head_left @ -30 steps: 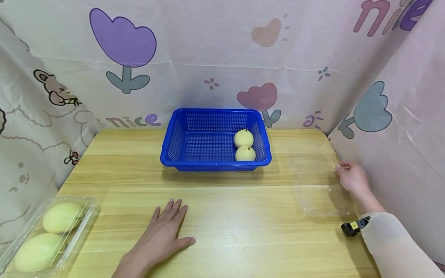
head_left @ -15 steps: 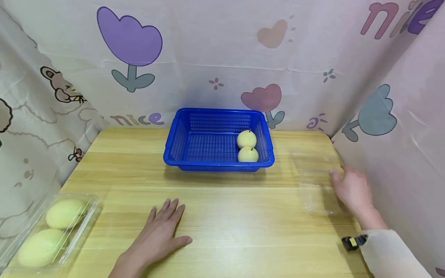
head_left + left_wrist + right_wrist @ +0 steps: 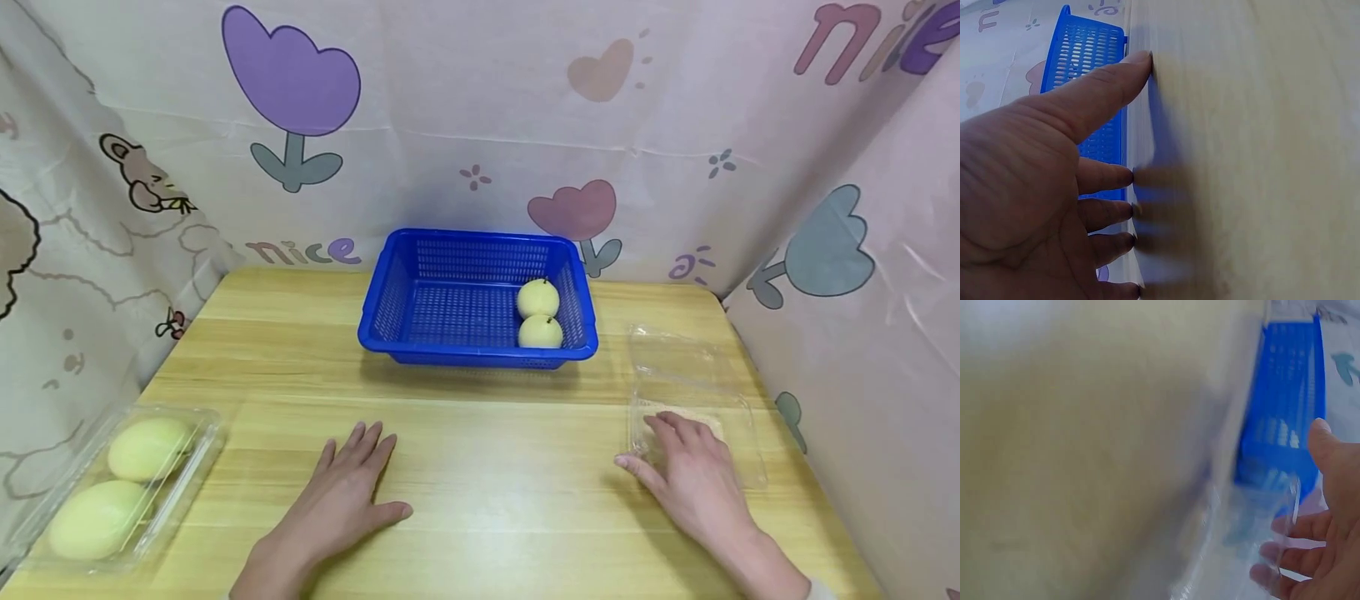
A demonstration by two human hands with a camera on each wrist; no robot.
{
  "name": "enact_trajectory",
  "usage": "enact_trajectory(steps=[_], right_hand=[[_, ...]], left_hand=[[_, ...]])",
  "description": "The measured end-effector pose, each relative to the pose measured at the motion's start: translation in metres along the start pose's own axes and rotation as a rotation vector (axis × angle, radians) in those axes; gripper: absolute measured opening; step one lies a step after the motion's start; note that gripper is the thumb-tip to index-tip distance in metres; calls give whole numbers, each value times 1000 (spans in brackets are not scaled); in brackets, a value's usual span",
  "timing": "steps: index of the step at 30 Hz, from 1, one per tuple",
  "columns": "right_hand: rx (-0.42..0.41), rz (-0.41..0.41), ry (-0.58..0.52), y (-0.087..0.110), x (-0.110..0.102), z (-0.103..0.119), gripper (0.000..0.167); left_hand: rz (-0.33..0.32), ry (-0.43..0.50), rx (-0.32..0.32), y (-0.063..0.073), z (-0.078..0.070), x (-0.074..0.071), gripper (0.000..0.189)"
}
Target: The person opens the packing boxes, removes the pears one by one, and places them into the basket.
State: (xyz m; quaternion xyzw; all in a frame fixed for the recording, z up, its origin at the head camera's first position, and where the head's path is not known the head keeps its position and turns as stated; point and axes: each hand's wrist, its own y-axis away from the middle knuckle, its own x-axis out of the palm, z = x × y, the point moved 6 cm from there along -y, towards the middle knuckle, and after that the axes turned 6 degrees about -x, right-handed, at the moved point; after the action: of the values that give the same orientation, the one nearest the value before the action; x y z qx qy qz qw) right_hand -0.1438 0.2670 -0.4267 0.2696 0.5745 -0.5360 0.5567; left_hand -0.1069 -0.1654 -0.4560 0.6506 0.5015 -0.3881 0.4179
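My left hand (image 3: 333, 508) rests on the wooden table with fingers straight and thumb spread. In the left wrist view its fingertips (image 3: 1124, 175) touch the tabletop. My right hand (image 3: 697, 479) is over the near part of a clear plastic clamshell box (image 3: 738, 417), which lies with its lid folded back at the table's right. In the right wrist view, its fingers (image 3: 1310, 526) overlap the box's clear wall, and the thumb (image 3: 1322, 440) stands apart from them. A blue plastic basket (image 3: 480, 357) at the back holds two pale yellow pears (image 3: 538, 300) along its right side.
A closed clear clamshell box (image 3: 206, 450) with two large pale yellow fruits (image 3: 101, 518) sits at the table's left edge. A printed curtain (image 3: 450, 100) hangs behind and on both sides of the wooden table (image 3: 480, 467).
My right hand has moved from the clear box's far right edge leftward and nearer, over its near part. The box shows slightly shifted and turned. The left hand stays on the table.
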Motion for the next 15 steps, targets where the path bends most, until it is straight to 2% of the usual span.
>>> enact_trajectory(steps=[3, 7, 11, 15], right_hand=[[-29, -22, 0, 2, 7, 3, 64], [-31, -60, -18, 2, 10, -5, 48], [-22, -90, -30, -1, 8, -17, 38], [-11, -108, -31, -3, 6, -28, 36]], left_hand=[[-11, 1, -6, 1, 2, -2, 93], [-36, 5, -22, 2, 7, -7, 92], [-92, 18, -42, 4, 16, -19, 89], [-140, 28, -64, 8, 31, -34, 92]])
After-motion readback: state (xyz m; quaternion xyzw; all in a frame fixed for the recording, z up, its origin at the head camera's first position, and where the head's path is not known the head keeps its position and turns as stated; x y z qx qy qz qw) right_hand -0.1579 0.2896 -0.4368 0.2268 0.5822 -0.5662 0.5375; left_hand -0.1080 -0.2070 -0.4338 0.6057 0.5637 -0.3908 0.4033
